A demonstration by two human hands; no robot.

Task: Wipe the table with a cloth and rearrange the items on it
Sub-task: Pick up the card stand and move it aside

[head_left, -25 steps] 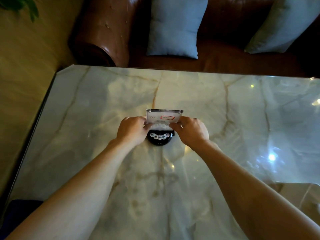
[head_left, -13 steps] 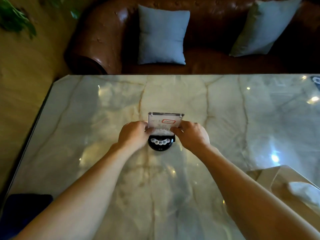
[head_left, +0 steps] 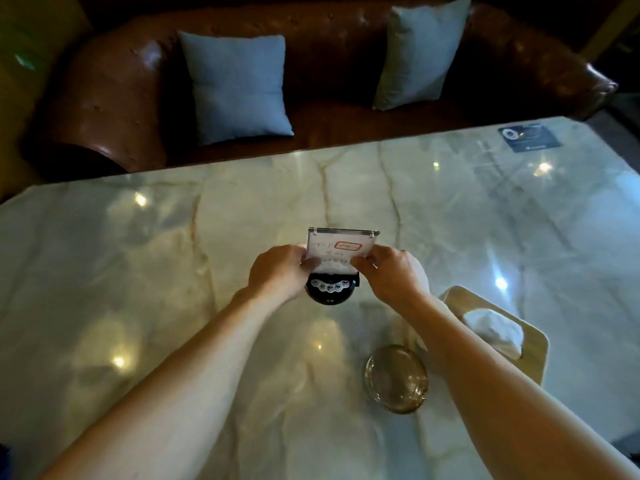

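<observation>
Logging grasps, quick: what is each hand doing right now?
Left hand: closed on the card stand's left edge.
Right hand: closed on its right edge.

your bench (head_left: pixel 242 209) was pale marble with tan veins. the sign card (head_left: pixel 341 247) was white with a red outlined box, its base (head_left: pixel 330 289) black. the cushions (head_left: pixel 239 88) were grey-blue, the sofa (head_left: pixel 329 46) glossy brown.

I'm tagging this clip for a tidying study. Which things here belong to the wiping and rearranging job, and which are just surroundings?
Part of the job:
- marble table
- card sign on its black call-button base, held by left hand and right hand
- glass ashtray
- wooden tissue box
- dark card

Just surroundings:
- leather sofa
- two blue cushions
</observation>
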